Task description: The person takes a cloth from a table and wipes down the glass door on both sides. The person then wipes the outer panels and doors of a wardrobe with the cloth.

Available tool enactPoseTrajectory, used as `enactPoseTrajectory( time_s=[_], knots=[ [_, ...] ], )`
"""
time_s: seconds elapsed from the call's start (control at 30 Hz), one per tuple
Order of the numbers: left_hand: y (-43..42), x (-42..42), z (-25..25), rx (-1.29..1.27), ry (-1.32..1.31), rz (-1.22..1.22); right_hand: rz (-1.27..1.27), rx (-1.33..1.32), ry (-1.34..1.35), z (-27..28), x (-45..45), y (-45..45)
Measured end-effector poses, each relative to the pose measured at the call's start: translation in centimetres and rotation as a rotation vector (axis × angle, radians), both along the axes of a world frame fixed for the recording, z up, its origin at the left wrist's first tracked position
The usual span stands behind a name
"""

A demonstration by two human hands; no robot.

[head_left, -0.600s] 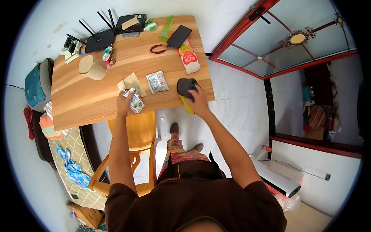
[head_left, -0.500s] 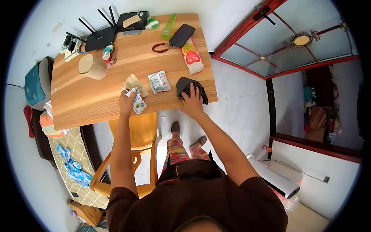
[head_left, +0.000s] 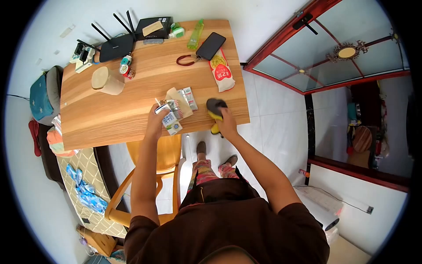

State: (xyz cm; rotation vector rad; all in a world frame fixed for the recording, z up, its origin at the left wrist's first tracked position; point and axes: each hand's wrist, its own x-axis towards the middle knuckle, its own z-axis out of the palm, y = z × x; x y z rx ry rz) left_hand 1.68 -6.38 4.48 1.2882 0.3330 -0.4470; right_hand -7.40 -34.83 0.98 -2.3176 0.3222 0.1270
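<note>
My left hand (head_left: 155, 121) is closed on a small white and blue carton (head_left: 169, 115) near the table's front edge. Behind the carton lies a brown paper piece (head_left: 181, 102), which partly covers a silver-white packet (head_left: 190, 98). To the right, my right hand (head_left: 227, 122) grips a dark grey and yellow cloth (head_left: 215, 107), somewhat blurred, at the front right edge. Part of the cloth's yellow side hangs below my fingers.
A phone (head_left: 211, 45) with a red strap lies above a red and white packet (head_left: 223, 75). A green bottle (head_left: 196, 34), black router (head_left: 117, 47), small can (head_left: 127, 71) and beige container (head_left: 107, 81) stand farther back. A wooden chair (head_left: 165, 152) is at the front edge.
My left hand has moved right with the carton, and the paper now overlaps the silver-white packet. My right hand has gathered up the cloth, which was spread flatter under it, showing its yellow side.
</note>
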Motion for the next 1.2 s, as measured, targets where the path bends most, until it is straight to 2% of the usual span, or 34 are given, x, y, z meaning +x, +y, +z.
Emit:
enactPoseTrajectory(
  time_s=[0.1, 0.17, 0.23, 0.33, 0.43, 0.53, 0.67, 0.83, 1.0, 1.03, 1.2],
  knots=[
    [-1.6, 1.3, -1.0, -0.068, 0.067, -0.052, -0.138, 0.065, -0.047, -1.7, 3.7, 1.7],
    [-2.3, 1.7, -2.5, -0.141, 0.145, -0.074, -0.008, 0.129, -0.051, -2.4, 4.8, 3.0],
    [-3.0, 2.2, -3.7, -0.103, 0.129, -0.127, 0.123, 0.173, -0.076, -3.2, 5.4, 4.2],
    [-4.7, 1.7, -3.2, -0.165, 0.129, -0.163, 0.01, 0.829, 0.24, -3.0, 4.6, 5.7],
    [-4.7, 1.2, -1.7, -0.183, 0.174, -0.187, -0.048, 0.968, 0.232, -4.2, 3.1, 5.5],
    [-5.7, -0.7, -0.7, -0.07, 0.074, -0.242, -0.043, 0.988, 0.263, 2.0, 0.6, 3.2],
    [-8.9, -2.3, 3.1, 0.062, -0.132, -0.303, -0.097, 0.849, 0.041, 4.1, -3.2, -1.7],
    [-15.3, -4.2, 6.8, 0.233, -0.337, -0.477, -0.496, 0.902, -0.009, 3.0, -10.9, -9.2],
    [-24.5, -5.1, 8.4, 0.138, -0.432, -0.662, -0.91, 0.75, -0.008, 3.6, -19.4, -18.2],
    [-28.4, -2.4, 8.2, 0.184, -0.529, -0.742, -0.971, 0.756, -0.112, 2.4, -18.3, -21.4],
    [-37.1, -7.0, 7.1, 0.469, -0.632, -0.962, -1.241, 0.817, -0.214, 2.8, -30.0, -27.3]
  ],
)
